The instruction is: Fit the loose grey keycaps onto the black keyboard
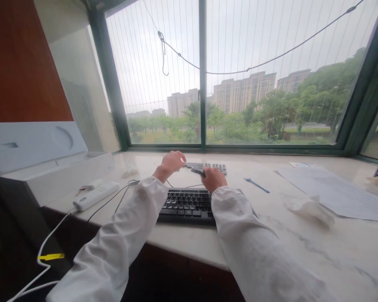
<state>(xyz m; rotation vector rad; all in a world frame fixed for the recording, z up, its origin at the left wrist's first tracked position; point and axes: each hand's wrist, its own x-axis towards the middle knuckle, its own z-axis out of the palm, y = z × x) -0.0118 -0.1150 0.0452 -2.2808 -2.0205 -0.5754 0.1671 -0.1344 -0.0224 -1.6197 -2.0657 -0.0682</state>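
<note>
A black keyboard point(185, 205) lies near the front edge of the table, partly covered by my right sleeve. Behind it is a small light-coloured keyboard point(219, 167) with pale grey keys. My left hand point(172, 162) is at the left end of the light keyboard, fingers curled; what they pinch is hidden. Closed around a slim dark tool point(198, 171) with a silvery end, my right hand point(214, 179) is between the two keyboards. The tool points left toward my left hand, and its exact kind is unclear.
A white power strip point(96, 196) with cables sits left, beside an open white box point(59, 178). A blue pen point(257, 185), crumpled clear plastic point(308, 207) and printed sheets point(340, 191) lie right. The window point(203, 84) stands behind the table.
</note>
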